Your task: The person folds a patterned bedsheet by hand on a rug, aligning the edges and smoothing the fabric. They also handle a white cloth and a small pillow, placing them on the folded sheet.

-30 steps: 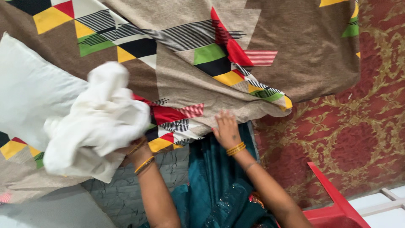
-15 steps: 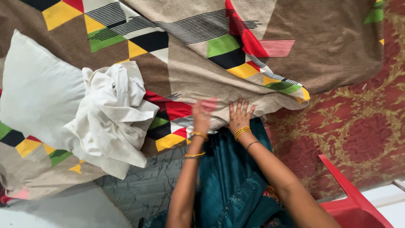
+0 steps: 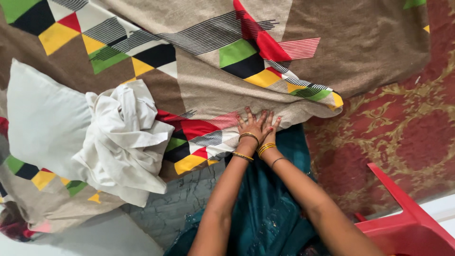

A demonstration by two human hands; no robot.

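The left hand [image 3: 250, 124] lies palm down, fingers spread flat, holding nothing, pressed onto the edge of a brown bedsheet [image 3: 208, 90] printed with coloured triangles and striped patches. The right hand [image 3: 270, 124] lies just beside it, touching it, also flat and open with fingers stretched onto the same cloth (the two hands partly overlap, so which fingers belong to which is hard to tell at the middle). Both wrists wear thin gold-coloured bangles [image 3: 258, 146]. The forearms reach up from the lower edge of the view, above a teal garment [image 3: 265, 208].

The sheet's edge under the hands is folded, and a corner of it hangs toward the right, over a red carpet [image 3: 393, 137] with a pale ornate pattern. To the left of the hands, well apart, a crumpled white cloth [image 3: 125, 137] is heaped on the sheet, resting against a plain white pillow [image 3: 45, 123] that lies further left. Below the sheet's edge a grey, cracked-looking surface [image 3: 177, 199] shows. At the lower right stands a red plastic chair [image 3: 407, 223], only partly in view.
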